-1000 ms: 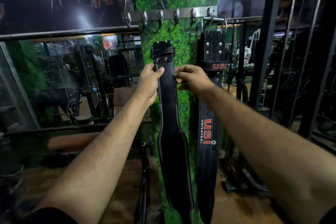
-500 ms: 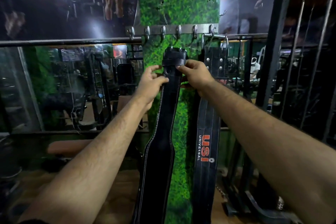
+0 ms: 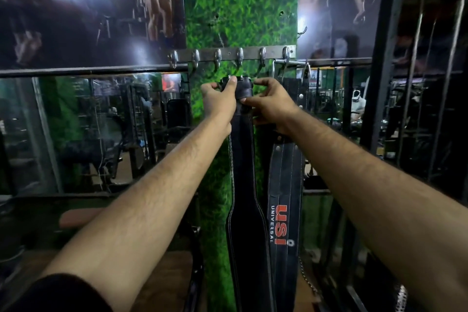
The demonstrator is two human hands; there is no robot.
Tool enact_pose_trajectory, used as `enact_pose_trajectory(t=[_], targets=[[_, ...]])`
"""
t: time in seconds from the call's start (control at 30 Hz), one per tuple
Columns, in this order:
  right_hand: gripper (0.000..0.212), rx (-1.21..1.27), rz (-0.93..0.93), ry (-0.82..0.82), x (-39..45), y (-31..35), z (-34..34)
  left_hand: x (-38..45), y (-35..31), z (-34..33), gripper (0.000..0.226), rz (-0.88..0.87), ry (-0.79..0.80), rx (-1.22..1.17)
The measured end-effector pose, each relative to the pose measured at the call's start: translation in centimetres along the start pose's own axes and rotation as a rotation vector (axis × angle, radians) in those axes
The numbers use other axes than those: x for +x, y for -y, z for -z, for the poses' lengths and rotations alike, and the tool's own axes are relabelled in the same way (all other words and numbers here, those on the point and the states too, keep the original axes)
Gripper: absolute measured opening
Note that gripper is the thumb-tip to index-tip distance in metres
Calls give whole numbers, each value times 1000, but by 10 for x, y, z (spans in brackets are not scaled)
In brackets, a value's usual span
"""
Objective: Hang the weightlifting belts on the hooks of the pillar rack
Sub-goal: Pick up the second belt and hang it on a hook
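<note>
Both your hands clamp the plain black belt [image 3: 243, 185] at its buckle end, left hand [image 3: 219, 102] and right hand [image 3: 269, 104] lifting the buckle just under the fourth hook [image 3: 239, 58], beside the hung USI belt [image 3: 285, 197].

The belt [image 3: 247, 223] in my hands looks like smooth black leather with pale stitching and a slight sheen. The USI belt [image 3: 285, 210] beside it is matt leather with metal rivets. The rack [image 3: 273, 52] and hooks are dull, worn metal on rough fake-grass pillar [image 3: 240, 7] cladding.
</note>
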State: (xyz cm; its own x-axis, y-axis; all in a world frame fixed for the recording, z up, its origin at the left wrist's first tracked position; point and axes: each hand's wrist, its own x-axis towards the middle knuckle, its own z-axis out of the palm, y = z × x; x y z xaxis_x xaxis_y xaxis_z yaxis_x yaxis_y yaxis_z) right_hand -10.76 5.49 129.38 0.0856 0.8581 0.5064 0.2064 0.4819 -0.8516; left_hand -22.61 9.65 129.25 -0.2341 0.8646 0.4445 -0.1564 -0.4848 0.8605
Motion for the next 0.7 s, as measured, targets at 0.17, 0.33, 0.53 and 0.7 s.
enact_pose_trajectory(t=[0.17, 0.33, 0.53, 0.7], targets=[[37, -35, -22, -51, 11, 1, 6, 8, 10, -12, 46, 50, 20, -157], [26, -30, 24, -60, 21, -9, 11, 18, 13, -21, 54, 155, 60, -264], [44, -99, 68, -48, 25, -9, 18, 32, 8, -29, 41, 219, 133, -244], [52, -91, 66, -17, 19, -6, 27, 38, -2, -30, 23, 94, 155, -50]])
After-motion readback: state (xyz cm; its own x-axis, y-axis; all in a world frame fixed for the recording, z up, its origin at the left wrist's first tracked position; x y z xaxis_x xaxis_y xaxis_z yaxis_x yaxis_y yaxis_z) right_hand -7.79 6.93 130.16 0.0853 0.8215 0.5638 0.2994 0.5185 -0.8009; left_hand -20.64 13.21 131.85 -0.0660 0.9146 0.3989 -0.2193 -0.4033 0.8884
